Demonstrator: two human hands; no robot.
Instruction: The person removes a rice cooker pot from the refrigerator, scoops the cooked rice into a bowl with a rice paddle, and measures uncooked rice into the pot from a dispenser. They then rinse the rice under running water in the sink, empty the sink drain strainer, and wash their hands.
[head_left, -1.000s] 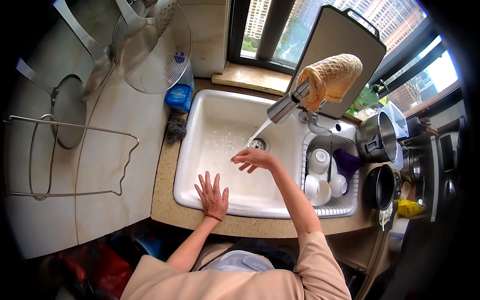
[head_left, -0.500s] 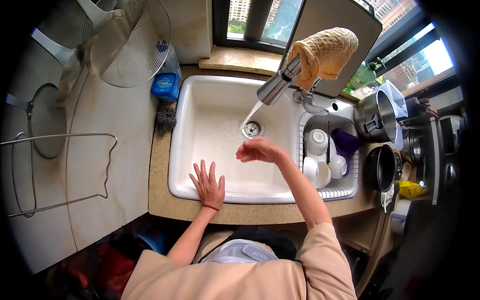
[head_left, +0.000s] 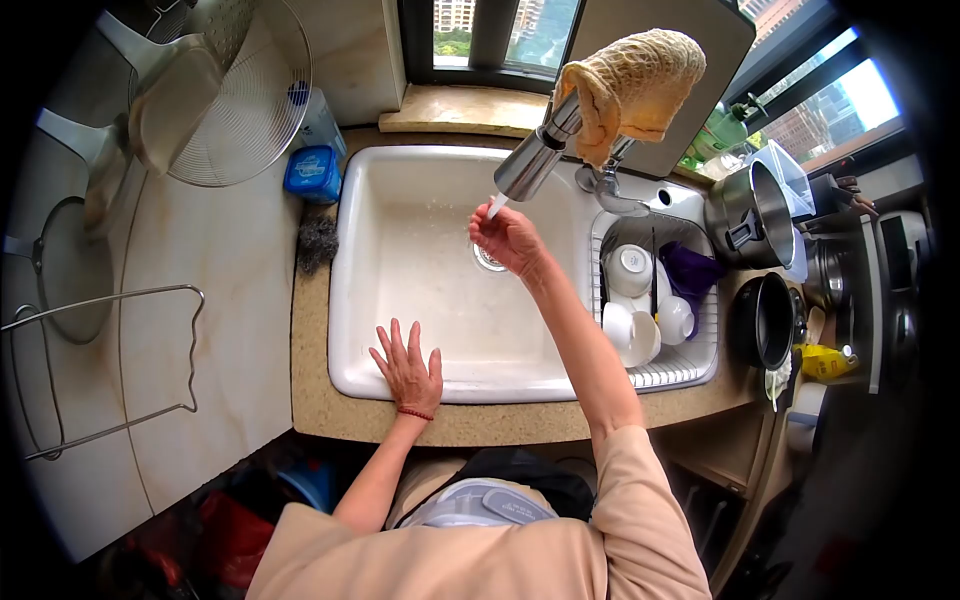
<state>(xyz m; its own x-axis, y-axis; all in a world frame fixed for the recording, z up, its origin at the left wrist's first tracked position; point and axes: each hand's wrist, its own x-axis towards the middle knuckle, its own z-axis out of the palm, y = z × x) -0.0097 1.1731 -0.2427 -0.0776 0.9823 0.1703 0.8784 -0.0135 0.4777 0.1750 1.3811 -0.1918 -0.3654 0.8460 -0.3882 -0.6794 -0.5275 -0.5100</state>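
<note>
The white sink (head_left: 400, 230) lies in front of me. On its near rim, at the left, my left hand (head_left: 410, 378) rests with fingers spread, a red bead bracelet at its wrist. My right hand (head_left: 508, 240) is cupped beneath the metal faucet head (head_left: 530, 167), and a stream of water (head_left: 497, 205) runs into it. Nothing solid shows in the cupped fingers. The drain (head_left: 487, 258) is partly hidden behind this hand. A tan mesh cloth (head_left: 640, 85) hangs over the faucet.
To the right, a wire dish rack (head_left: 660, 378) holds white bowls (head_left: 630, 270) and something purple (head_left: 692, 265). Beyond stand a steel pot (head_left: 745, 215) and a black pan (head_left: 765, 320). A blue tub (head_left: 312, 175) and a dark scouring pad (head_left: 318, 243) sit left of the sink.
My right hand has moved up and away from me, from over the sink's middle into the water stream. My left hand stays on the near rim. The view has shifted slightly.
</note>
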